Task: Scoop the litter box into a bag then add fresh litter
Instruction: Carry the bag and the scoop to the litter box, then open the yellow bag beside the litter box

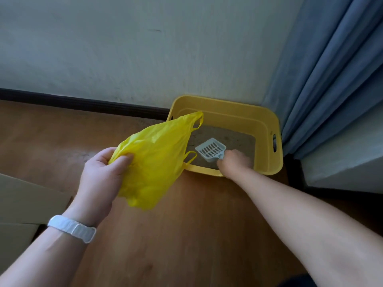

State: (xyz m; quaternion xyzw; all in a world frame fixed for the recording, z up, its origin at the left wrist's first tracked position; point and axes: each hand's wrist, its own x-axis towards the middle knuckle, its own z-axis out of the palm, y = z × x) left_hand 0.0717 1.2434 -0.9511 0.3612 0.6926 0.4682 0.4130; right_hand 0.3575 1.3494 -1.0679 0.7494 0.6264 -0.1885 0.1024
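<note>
Nearest to me, both forearms reach out over the wooden floor. There is a white wristband on the left wrist, and outside that arm I see the flaps of a cardboard box lying on the floor.

My left hand is curled round a bunched part of the yellow bag, thumb and fingers pinching the plastic. The bag hangs from that grip in the air, between the two hands. Its two loop handles point away toward the litter box, and its far edge overlaps the box's left corner from where I look. I cannot tell whether the bag's mouth is spread.

My right hand is further out, past the near rim and down inside the box, fingers wrapped round the handle of the pale slotted scoop. The scoop head lies just left of that hand, low over the grey litter. I cannot tell whether it touches the litter. The slots look bare.

The hands are well apart, each holding its own thing.

Beyond the hands, the yellow box sits on the floor in the corner, its far side against the wall. A dark baseboard runs off left of it. A blue curtain hangs to the right of my right hand, just beside the box's right end.
</note>
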